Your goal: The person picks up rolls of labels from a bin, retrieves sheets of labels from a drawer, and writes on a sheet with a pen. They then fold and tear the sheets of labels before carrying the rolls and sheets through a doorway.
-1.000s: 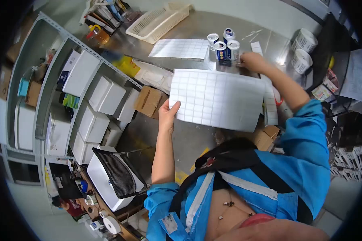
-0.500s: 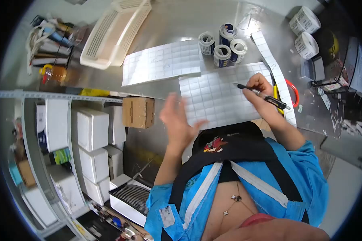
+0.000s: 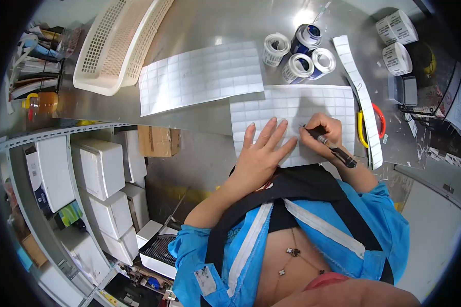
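So right hand (image 3: 330, 132) is pinching a pen (image 3: 341, 155), gridded sheet (image 3: 297, 108) lying just underneath, left hand (image 3: 260, 157) resting open alongside.

A head-worn camera looks steeply down onto the nearby table (image 3: 215, 23).

Shiny metal table (image 3: 215, 23)
On it lie two gridded sheets (image 3: 264, 110), four small cylinders (image 3: 294, 77), a pale basket (image 3: 140, 53), scissors (image 3: 379, 121) under a white strip (image 3: 361, 89).
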`<control>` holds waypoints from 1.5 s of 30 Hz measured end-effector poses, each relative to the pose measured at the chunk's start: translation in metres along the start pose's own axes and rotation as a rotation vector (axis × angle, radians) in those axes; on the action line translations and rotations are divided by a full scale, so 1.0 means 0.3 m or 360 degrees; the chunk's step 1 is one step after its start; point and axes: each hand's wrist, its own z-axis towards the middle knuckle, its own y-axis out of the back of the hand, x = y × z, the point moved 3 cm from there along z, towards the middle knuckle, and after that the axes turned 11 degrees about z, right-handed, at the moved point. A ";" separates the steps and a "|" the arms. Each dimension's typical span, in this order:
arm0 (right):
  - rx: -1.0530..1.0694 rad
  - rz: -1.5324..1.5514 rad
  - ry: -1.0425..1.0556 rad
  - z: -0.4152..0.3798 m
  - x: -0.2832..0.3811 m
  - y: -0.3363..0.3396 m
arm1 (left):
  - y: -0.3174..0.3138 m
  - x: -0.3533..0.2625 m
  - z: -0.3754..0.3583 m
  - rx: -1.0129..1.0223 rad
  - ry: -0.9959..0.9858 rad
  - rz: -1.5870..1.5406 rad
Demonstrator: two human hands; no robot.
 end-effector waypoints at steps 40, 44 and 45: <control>0.0252 -0.0150 0.0042 0.009 0.023 0.005 | 0.007 0.007 0.010 0.0052 -0.0003 -0.0121; -0.0168 0.0290 -0.0184 -0.029 -0.014 0.041 | 0.004 0.004 0.005 0.0059 -0.0008 -0.0122; -0.0210 0.0218 -0.0202 -0.041 -0.018 0.062 | 0.004 0.005 0.005 0.0060 -0.0006 -0.0115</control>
